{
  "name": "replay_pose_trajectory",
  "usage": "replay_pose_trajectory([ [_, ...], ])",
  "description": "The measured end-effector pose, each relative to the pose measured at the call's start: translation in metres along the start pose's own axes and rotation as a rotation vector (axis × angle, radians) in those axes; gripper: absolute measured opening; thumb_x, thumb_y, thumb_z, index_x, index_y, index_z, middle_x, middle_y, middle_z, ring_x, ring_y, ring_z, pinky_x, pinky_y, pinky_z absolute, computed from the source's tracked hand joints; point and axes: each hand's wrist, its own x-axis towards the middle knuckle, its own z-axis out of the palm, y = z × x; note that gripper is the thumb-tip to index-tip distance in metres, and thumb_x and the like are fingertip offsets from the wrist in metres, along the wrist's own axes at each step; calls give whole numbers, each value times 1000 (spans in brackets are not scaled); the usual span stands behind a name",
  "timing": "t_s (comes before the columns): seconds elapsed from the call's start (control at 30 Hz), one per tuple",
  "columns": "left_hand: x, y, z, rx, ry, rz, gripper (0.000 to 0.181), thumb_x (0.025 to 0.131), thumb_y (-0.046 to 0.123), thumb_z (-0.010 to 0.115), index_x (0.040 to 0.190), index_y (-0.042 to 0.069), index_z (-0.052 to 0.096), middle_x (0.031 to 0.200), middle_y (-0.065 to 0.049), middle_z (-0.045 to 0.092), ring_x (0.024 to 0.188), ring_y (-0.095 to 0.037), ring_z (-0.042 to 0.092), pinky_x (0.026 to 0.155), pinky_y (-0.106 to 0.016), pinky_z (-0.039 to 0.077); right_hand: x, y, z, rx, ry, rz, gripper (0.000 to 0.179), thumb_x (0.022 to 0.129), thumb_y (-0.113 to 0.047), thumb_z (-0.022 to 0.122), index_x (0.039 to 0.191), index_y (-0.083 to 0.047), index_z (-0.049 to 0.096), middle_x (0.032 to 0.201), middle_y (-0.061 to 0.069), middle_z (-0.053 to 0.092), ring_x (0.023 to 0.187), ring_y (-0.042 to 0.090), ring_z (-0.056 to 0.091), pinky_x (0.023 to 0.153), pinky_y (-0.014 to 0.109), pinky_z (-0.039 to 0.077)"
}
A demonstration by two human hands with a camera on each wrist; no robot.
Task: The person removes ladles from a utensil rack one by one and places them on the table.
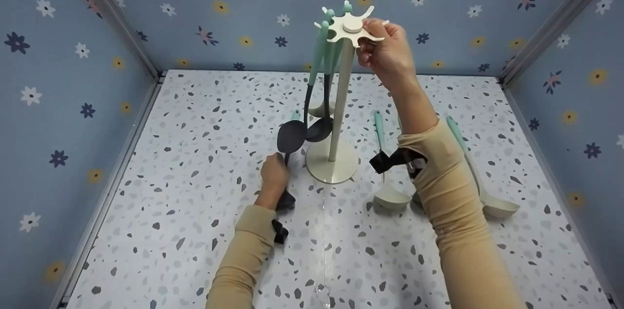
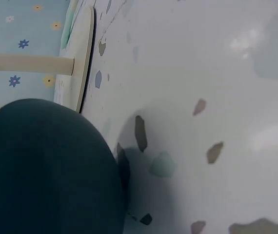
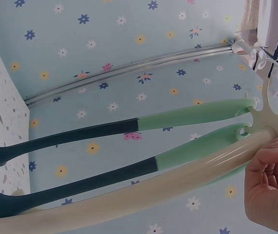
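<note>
My right hand (image 1: 388, 50) pinches the edge of the star-shaped hook top (image 1: 352, 25) of a cream utensil rack (image 1: 342, 99). In the right wrist view, its thumb and fingertips meet just beside the pole. Black ladles (image 1: 291, 136) with mint-green handles (image 3: 197, 114) hang from hooks on the rack's left side. Low by the base, my left hand (image 1: 274, 172) grips the black shaft of a kitchen utensil (image 1: 287, 158); a mint handle end shows behind the hanging ladle. The left hand covers part of that utensil. A dark rounded head (image 2: 46, 165) fills the left wrist view's lower left.
Right of the rack lie a cream ladle (image 1: 392, 198) and a longer ladle (image 1: 499, 206), both mint-handled. Another utensil there is mostly behind the right forearm. Flowered panels (image 1: 273, 7) enclose the speckled tabletop (image 1: 195, 119) at the back and sides.
</note>
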Motion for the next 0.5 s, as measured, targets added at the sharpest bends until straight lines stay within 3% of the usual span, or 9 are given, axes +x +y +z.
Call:
replay_pose_trajectory([
  [0.3,-3,-2,-8,77,-53,-64,13,79,8,61,73,-2,58,66,-14,57,58,-28,55,53,-41,46,1,0,1,5,1,2,24,91,0,41,70,7,51,51,10,43,36,14,37,33,19,25],
  [0.5,-7,2,-18,46,-84,-100,14,80,9,63,79,-4,61,73,-14,57,62,-25,53,57,-38,46,1,0,1,7,-8,-3,25,91,0,41,70,7,51,51,11,43,36,14,37,33,19,25],
])
